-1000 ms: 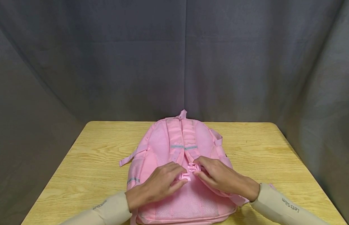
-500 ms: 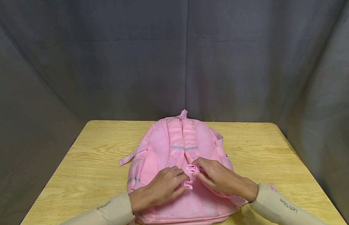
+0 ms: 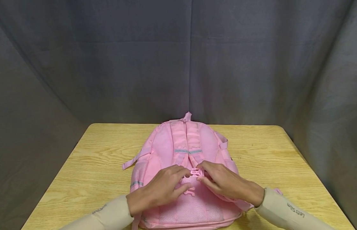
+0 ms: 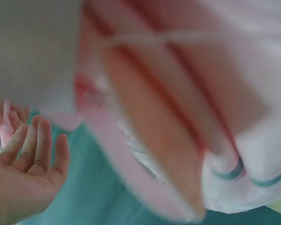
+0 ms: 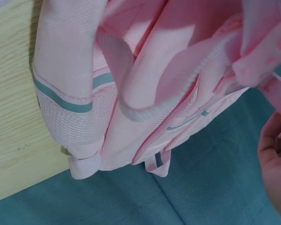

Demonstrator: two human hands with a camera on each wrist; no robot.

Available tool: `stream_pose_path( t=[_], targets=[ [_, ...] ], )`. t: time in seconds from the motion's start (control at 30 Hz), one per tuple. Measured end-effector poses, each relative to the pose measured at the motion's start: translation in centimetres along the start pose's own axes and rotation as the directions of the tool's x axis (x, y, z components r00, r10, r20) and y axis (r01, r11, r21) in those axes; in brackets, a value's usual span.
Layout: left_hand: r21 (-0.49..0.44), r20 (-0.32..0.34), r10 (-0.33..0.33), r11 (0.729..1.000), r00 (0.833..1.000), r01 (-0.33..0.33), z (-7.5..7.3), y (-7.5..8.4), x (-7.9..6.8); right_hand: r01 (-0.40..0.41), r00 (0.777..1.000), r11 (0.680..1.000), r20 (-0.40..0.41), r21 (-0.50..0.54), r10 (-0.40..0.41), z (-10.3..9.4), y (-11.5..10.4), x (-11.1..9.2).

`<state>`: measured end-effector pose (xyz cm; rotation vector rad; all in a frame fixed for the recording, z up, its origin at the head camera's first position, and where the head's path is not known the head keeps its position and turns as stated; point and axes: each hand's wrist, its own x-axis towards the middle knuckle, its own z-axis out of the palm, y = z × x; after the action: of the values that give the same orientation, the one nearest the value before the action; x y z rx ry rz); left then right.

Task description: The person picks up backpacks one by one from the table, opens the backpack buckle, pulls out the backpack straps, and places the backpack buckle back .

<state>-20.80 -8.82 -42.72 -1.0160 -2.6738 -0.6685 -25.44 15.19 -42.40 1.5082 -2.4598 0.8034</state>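
A pink backpack lies with its straps and mesh back panel facing up. My right hand pinches a pronged pink plastic buckle half between thumb and fingers above the panel. Just left of it is my left hand, its thumb and forefinger apart, the fingertips close to that buckle half; whether they touch it I cannot tell. Under the left thumb, another pink buckle piece shows against the mesh. The left wrist view has my left hand with fingers extended. At the right wrist view's edge, my right hand is partly cut off.
The backpack rests on a wood-grain table. A loose strap end sticks out at its left, and a strap loop at its right. Dark grey curtains hang behind and on both sides.
My left hand dipped slightly with its buckle piece, then let it go and rose a little, thumb and forefinger spreading. My right hand keeps its buckle half, nearly still.
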Motion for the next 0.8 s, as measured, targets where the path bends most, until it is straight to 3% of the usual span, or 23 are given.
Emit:
stream_pose_path(
  t=[0.27,0.43,0.6,0.8],
  targets=[
    [-0.133,-0.053,-0.064,0.990,0.997,0.056,-1.2,0.5,0.7,-0.008,1.000,1.000,-0.014,-0.018,0.008,-0.1,-0.3,0.2],
    [-0.250,-0.016,-0.130,0.961,0.991,0.122,-1.3,0.7,1.2,-0.017,1.000,1.000,-0.005,-0.026,0.016,-0.2,-0.5,0.3],
    [-0.418,0.048,-0.227,0.880,0.973,0.226,-1.4,0.9,1.7,-0.007,1.000,1.000,0.003,-0.029,0.007,-0.2,-0.5,0.4],
    [-0.568,0.069,-0.308,0.770,0.949,0.291,-1.2,1.0,2.1,0.008,1.000,0.999,0.005,-0.051,-0.007,-0.1,-0.4,0.6]
  ],
)
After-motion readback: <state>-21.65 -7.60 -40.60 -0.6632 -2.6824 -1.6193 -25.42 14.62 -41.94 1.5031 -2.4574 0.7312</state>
